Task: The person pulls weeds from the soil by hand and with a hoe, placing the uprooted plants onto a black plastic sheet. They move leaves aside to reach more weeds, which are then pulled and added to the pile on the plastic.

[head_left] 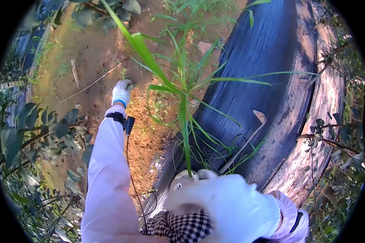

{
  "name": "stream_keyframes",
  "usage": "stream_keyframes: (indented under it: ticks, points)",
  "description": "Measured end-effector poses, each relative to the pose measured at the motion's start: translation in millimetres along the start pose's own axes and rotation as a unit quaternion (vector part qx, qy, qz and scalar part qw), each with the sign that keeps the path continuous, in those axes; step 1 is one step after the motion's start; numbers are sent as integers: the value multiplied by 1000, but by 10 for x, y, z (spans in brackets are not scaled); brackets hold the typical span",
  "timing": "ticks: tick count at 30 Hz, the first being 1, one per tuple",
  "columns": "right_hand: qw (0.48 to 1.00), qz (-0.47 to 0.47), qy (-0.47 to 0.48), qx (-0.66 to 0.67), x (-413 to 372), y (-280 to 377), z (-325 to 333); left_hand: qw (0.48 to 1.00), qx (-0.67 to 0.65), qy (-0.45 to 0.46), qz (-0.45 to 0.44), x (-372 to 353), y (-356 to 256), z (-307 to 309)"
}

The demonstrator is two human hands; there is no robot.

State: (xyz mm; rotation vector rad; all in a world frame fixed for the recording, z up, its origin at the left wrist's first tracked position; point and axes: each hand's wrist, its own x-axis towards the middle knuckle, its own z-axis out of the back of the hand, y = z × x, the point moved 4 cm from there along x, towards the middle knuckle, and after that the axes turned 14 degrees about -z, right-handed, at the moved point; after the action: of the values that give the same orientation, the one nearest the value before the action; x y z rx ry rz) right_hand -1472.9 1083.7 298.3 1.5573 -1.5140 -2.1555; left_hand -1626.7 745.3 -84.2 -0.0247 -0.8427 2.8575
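My left hand (122, 92), in a white glove with a blue cuff edge, reaches down to the brown soil. Its fingers are closed around a small green weed (124, 74), whose leaves poke out past the fingertips. Close to the camera, my right hand (227, 206) is blurred, gloved in white and curled closed. A tall grass weed (184, 121) with long thin blades rises from its fingers. Out of the same fist points a thin-shafted weeding tool (247, 141) with a short, bent blade; the glove hides its handle end.
Black plastic mulch (251, 73) covers the bed on the right, dirt-smeared along its far side. Bare soil (146, 133) runs along the left, with a dry stick (92, 83) on it. Leafy branches (54, 131) crowd both sides. A cable (129, 174) hangs from the left wrist.
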Motion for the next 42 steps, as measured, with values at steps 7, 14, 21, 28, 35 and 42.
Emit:
stream_keyframes:
  ticks: [7,14,21,28,35,42]
  points:
    - [880,-251,-264,303,-589,-1597,197,945,-165,-180,217,-833,405,421]
    - [785,-458,-415,49,-324,-3134,-322,996,71,17,51,-755,-745,118]
    - [782,-482,-394,19,8,-3138,-361,947,-107,-249,174,-1062,-6,313]
    - [793,-422,-422,125,144,-3371,-432,986,102,-25,132,-1121,-643,210]
    - [692,-246,-555,392,-675,-2843,-253,984,-73,-113,116,-996,-239,250]
    - [742,-220,-544,324,-1191,-2502,-72,999,36,22,-10,-564,-715,-148]
